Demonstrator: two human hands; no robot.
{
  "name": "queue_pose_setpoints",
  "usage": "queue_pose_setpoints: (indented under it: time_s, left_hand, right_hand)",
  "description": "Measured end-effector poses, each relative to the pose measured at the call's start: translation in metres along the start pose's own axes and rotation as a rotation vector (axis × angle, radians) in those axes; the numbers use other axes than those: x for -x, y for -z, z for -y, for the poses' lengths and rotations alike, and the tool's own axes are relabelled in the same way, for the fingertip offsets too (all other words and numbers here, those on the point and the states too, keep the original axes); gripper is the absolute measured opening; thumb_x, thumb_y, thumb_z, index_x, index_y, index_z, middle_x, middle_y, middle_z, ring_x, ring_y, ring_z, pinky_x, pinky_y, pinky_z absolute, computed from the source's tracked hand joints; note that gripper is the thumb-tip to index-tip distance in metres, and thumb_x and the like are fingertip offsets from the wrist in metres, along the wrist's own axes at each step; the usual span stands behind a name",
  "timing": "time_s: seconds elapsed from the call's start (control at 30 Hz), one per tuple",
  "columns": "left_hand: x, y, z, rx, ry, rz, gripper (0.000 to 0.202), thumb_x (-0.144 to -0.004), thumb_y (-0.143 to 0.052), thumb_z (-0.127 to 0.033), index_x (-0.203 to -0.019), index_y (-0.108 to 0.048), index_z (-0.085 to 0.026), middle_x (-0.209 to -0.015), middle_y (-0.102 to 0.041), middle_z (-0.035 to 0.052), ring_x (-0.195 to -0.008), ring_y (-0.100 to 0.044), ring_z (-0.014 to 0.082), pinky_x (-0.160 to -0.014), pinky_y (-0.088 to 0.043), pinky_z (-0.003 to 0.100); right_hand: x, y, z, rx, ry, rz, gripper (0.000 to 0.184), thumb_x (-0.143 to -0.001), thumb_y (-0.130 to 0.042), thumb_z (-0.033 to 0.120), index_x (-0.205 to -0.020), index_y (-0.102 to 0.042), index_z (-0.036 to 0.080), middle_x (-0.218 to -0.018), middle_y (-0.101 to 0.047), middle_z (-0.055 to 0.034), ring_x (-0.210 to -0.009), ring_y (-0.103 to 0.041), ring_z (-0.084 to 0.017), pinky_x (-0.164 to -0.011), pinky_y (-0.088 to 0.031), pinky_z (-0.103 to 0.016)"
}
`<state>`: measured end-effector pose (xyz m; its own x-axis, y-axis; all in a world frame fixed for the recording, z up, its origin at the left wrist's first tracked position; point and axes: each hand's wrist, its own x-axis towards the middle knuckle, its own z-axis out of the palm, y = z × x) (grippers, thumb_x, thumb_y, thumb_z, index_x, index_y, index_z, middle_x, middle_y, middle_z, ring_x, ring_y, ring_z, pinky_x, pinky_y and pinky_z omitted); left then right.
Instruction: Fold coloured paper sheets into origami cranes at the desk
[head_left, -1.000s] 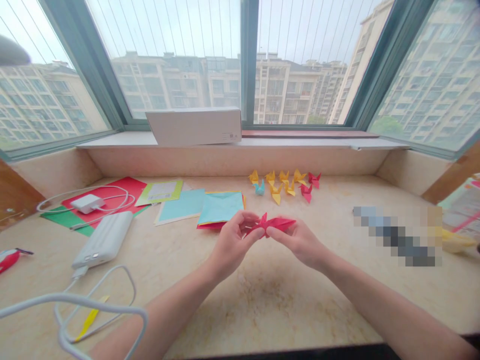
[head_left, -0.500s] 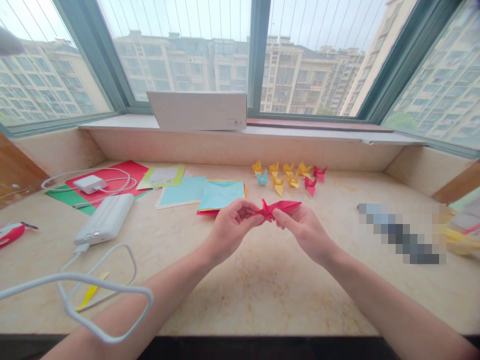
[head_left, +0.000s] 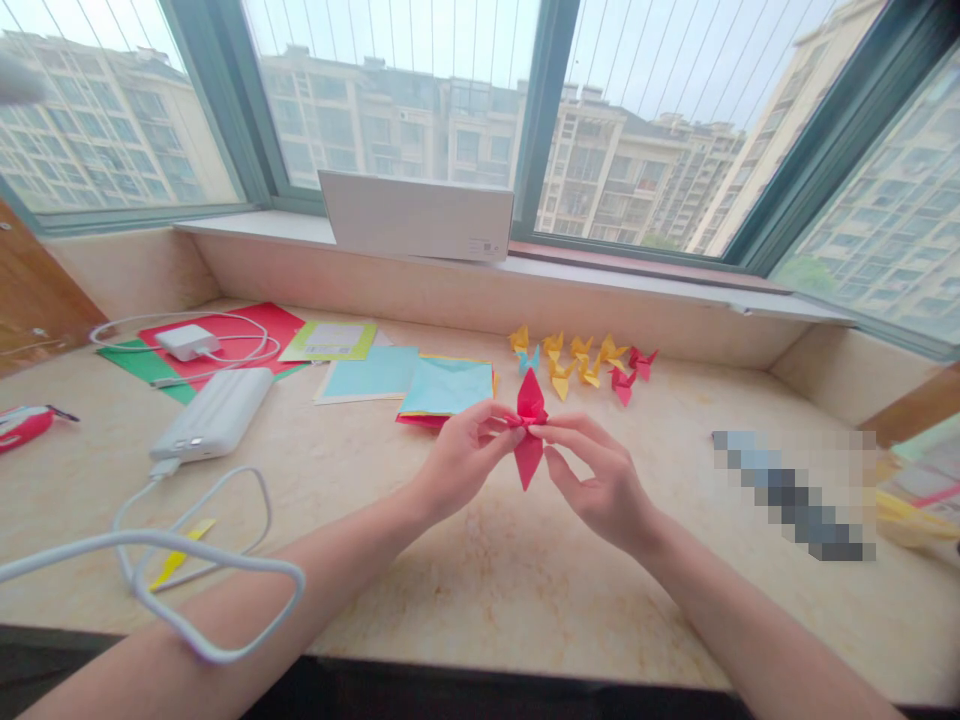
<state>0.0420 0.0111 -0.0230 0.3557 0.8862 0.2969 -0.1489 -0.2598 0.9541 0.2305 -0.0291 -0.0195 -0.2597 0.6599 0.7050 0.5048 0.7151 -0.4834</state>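
Note:
A red folded paper crane [head_left: 529, 455] is up above the counter, its two pointed wings spread away from me and toward me. My left hand [head_left: 476, 440] pinches its left side between thumb and fingers. Against the crane's middle rest the fingertips of my right hand [head_left: 596, 465], with the thumb held apart beside the near wing. Behind them stand several yellow paper cranes [head_left: 561, 380], a light blue crane [head_left: 528, 360] and two red cranes [head_left: 622, 385]. Left of these lies a stack of coloured paper with a light blue sheet [head_left: 448, 387] on top.
On the left are a white power bank [head_left: 217, 412], a white charger [head_left: 187, 342] on red paper [head_left: 274, 325], and a red-handled tool [head_left: 26, 427]. A white cable [head_left: 217, 568] loops over my left forearm. A pale box [head_left: 420, 218] leans by the window. A blurred-out object [head_left: 791, 495] lies right.
The red crane has turned, so its wings now point away and toward me instead of sideways. My right thumb has come off it. The camera view has tilted slightly.

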Motion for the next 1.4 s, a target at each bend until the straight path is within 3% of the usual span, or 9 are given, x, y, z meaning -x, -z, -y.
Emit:
queue_pose_setpoints:
  time_s: [0.13, 0.23, 0.47, 0.67, 0.83, 0.97, 1.1, 1.23, 1.4]
  left_hand:
    - [-0.001, 0.001, 0.002, -0.082, -0.092, -0.007, 0.016, -0.085, -0.071, -0.033, -0.088, -0.07, -0.018, -0.092, -0.07, 0.007, -0.09, -0.066, 0.0201, -0.08, -0.053, 0.032]
    - [0.0, 0.0, 0.001, -0.129, -0.166, 0.015, 0.012, -0.084, -0.072, -0.03, -0.081, -0.072, -0.019, -0.094, -0.067, 0.0063, -0.091, -0.064, 0.0188, -0.08, -0.054, 0.03]
    - [-0.001, -0.004, -0.007, 0.19, -0.057, 0.051, 0.011, -0.081, -0.077, -0.027, -0.082, -0.072, -0.017, -0.098, -0.068, 0.0042, -0.088, -0.067, 0.0153, -0.082, -0.053, 0.029]
    - [-0.002, -0.002, -0.011, 0.354, -0.05, 0.067, 0.011, -0.08, -0.077, -0.027, -0.082, -0.072, -0.018, -0.103, -0.069, 0.0047, -0.093, -0.069, 0.0185, -0.084, -0.053, 0.032]
    - [-0.002, 0.001, -0.009, 0.397, -0.084, 0.084, 0.006, -0.083, -0.075, -0.024, -0.084, -0.071, -0.02, -0.11, -0.069, 0.005, -0.098, -0.068, 0.0194, -0.09, -0.052, 0.034]
    - [-0.003, 0.001, -0.008, 0.289, -0.151, 0.103, 0.006, -0.086, -0.072, -0.024, -0.087, -0.07, -0.019, -0.11, -0.068, 0.0065, -0.098, -0.067, 0.0195, -0.088, -0.053, 0.034]
    - [-0.003, 0.002, -0.005, -0.047, -0.268, 0.077, 0.008, -0.087, -0.07, -0.026, -0.087, -0.071, -0.018, -0.103, -0.066, 0.0079, -0.1, -0.065, 0.0201, -0.088, -0.053, 0.035]
    - [0.0, 0.004, -0.003, -0.393, -0.396, 0.085, 0.009, -0.091, -0.064, -0.02, -0.09, -0.073, -0.019, -0.099, -0.067, 0.0075, -0.096, -0.066, 0.019, -0.088, -0.053, 0.035]
    - [0.001, 0.005, 0.0, -0.471, -0.468, 0.08, 0.01, -0.089, -0.064, -0.015, -0.089, -0.073, -0.019, -0.101, -0.067, 0.0073, -0.1, -0.065, 0.0194, -0.091, -0.053, 0.035]
  right_hand:
    - [-0.001, 0.003, -0.001, 0.044, -0.096, -0.094, 0.031, -0.091, -0.062, 0.024, -0.122, -0.059, 0.027, -0.088, -0.07, -0.0023, -0.079, -0.064, -0.019, -0.077, -0.054, -0.036]
    - [-0.002, 0.005, -0.001, 0.038, -0.097, -0.054, 0.016, -0.091, -0.065, 0.03, -0.107, -0.066, 0.026, -0.081, -0.068, -0.0019, -0.073, -0.062, -0.018, -0.07, -0.053, -0.034]
    - [-0.004, 0.01, 0.0, -0.017, -0.111, -0.173, 0.004, -0.091, -0.066, 0.026, -0.089, -0.069, 0.025, -0.086, -0.069, -0.0038, -0.078, -0.063, -0.019, -0.073, -0.052, -0.035]
    - [-0.007, 0.008, -0.001, -0.383, -0.365, -0.258, 0.011, -0.089, -0.067, 0.034, -0.091, -0.066, 0.023, -0.082, -0.071, -0.0029, -0.075, -0.067, -0.019, -0.076, -0.055, -0.037]
    - [-0.009, 0.006, -0.011, -0.628, -0.508, -0.155, 0.014, -0.085, -0.069, 0.035, -0.088, -0.068, 0.022, -0.078, -0.072, -0.0023, -0.073, -0.066, -0.017, -0.073, -0.054, -0.033]
    - [-0.01, 0.009, -0.017, -0.47, -0.529, -0.004, 0.015, -0.081, -0.071, 0.035, -0.082, -0.068, 0.021, -0.086, -0.073, -0.0047, -0.084, -0.067, -0.021, -0.079, -0.053, -0.037]
    - [-0.011, 0.013, -0.008, -0.062, -0.289, -0.067, 0.013, -0.085, -0.068, 0.034, -0.092, -0.072, 0.024, -0.118, -0.065, -0.009, -0.12, -0.056, -0.028, -0.101, -0.042, -0.047]
    - [-0.011, 0.013, -0.001, 0.002, -0.241, 0.006, 0.018, -0.086, -0.069, 0.039, -0.092, -0.071, 0.022, -0.097, -0.069, -0.0069, -0.097, -0.063, -0.024, -0.09, -0.048, -0.041]
    - [-0.008, 0.006, -0.002, -0.081, -0.36, 0.061, 0.017, -0.092, -0.061, 0.035, -0.094, -0.072, 0.022, -0.085, -0.073, -0.0026, -0.078, -0.064, -0.019, -0.078, -0.049, -0.034]
